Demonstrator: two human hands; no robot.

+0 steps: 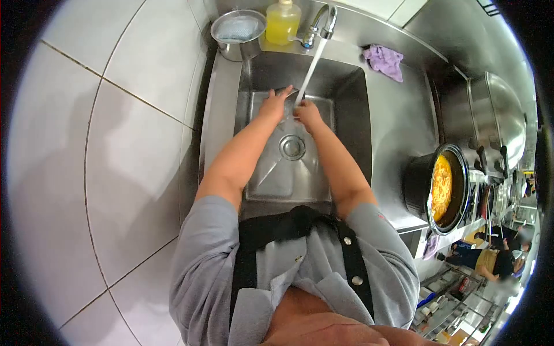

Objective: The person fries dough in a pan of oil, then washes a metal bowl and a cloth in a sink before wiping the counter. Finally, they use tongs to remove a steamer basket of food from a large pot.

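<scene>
Both hands are down in a steel sink (277, 187), under a running tap (327, 23). My left hand (275, 105) rests its spread fingers on a dark, shiny item (293, 95) that looks like a metal container. My right hand (307, 113) is at the right side of the same item, beside the water stream, with its fingers curled. What its fingertips hold is too small to make out. The round drain (292, 147) lies nearer to me than the hands.
A steel pot (249, 48) with a mesh-like cloth and a bottle of yellow liquid (283, 24) stand behind the sink. A purple cloth (384, 62) lies right of the tap. Further right are a black pot of food (411, 185) and a large steel pot (456, 112). People (490, 260) stand far right.
</scene>
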